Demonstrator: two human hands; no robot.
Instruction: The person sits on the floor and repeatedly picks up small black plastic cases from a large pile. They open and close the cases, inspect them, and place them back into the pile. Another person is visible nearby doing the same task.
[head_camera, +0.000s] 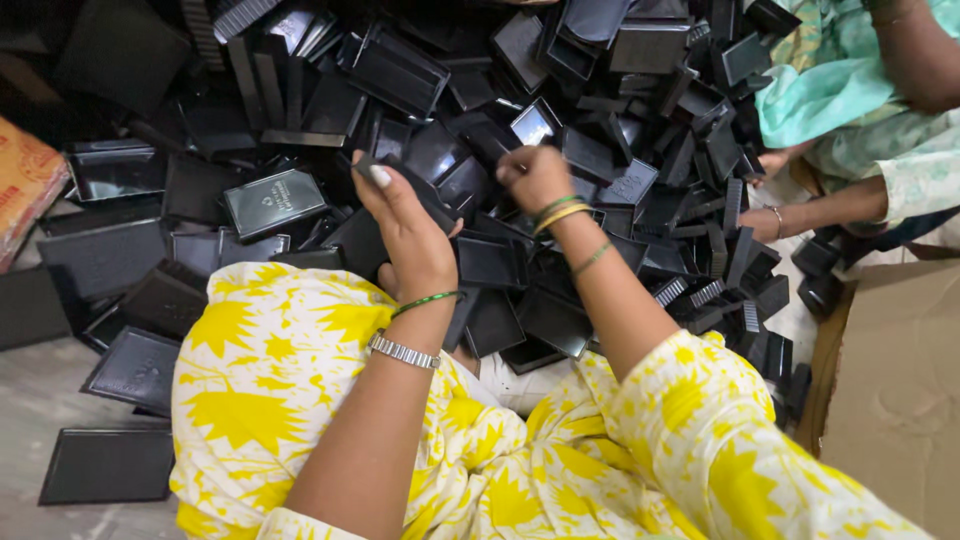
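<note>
A big heap of black plastic box parts (600, 150), trays and lids, covers the floor in front of me. My left hand (408, 228) grips a flat black plastic piece (425, 195) by its edge, thumb on top, just above the pile. My right hand (533, 178) is curled over the heap beside it, fingers closed; whether it holds a small piece is hidden. Both wrists carry bangles, and the left forearm has a metal watch band (403, 351). My lap is covered by yellow and white patterned cloth (300, 400).
Another person in green clothing sits at the top right, a hand (775, 222) resting at the pile's edge. A brown cardboard box (895, 390) stands at the right. An orange carton (20, 190) lies at the far left. Loose black trays (108, 465) lie on the floor at lower left.
</note>
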